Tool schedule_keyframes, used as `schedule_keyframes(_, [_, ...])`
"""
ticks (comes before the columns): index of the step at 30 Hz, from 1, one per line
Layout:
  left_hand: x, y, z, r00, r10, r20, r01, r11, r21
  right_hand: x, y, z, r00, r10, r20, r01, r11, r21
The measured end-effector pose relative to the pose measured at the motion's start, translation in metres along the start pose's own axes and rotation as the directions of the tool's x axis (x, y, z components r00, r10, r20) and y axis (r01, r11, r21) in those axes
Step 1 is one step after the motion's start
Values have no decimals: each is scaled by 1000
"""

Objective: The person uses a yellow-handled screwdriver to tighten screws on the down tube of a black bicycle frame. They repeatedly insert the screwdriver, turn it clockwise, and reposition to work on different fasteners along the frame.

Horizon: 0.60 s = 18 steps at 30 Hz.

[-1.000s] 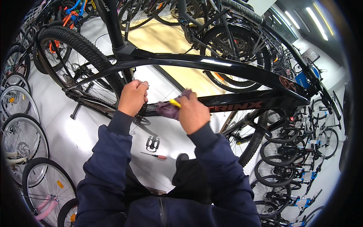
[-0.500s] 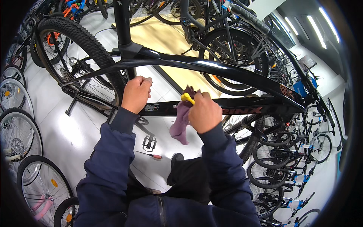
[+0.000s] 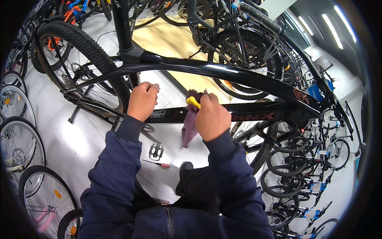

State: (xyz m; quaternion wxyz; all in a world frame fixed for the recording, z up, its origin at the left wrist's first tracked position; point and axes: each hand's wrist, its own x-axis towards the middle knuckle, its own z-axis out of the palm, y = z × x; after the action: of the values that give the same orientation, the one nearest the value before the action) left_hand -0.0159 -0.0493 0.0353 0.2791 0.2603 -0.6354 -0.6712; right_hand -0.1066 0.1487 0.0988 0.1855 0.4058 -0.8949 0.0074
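left hand [image 3: 143, 102] curled, right hand [image 3: 214, 117] gripping purple cloth [image 3: 190, 124]

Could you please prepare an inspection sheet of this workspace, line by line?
Surface: pale glossy floor.
Job's things: black bicycle frame; purple cloth; yellow object, kind unclear.
Clutter: red-handled screwdriver on the floor, near a pedal.
Hands: left hand closed near the frame, contents unclear; right hand closed on cloth and yellow object.
Cables: any there are too thin to make out.
Surroundings: other bicycles parked around; ceiling lights at upper right.
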Motion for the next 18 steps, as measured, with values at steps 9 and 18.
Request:
schedule_keyframes(9, [-1, 2, 1, 1000, 5, -18, -5, 1000, -5, -25, -60, 54, 974, -179, 135, 183, 983, -17])
schedule_keyframes(18, [-1, 2, 4, 1000, -5, 11, 5, 1000, 2, 10, -14, 20, 1000, 3, -11, -3, 999, -51])
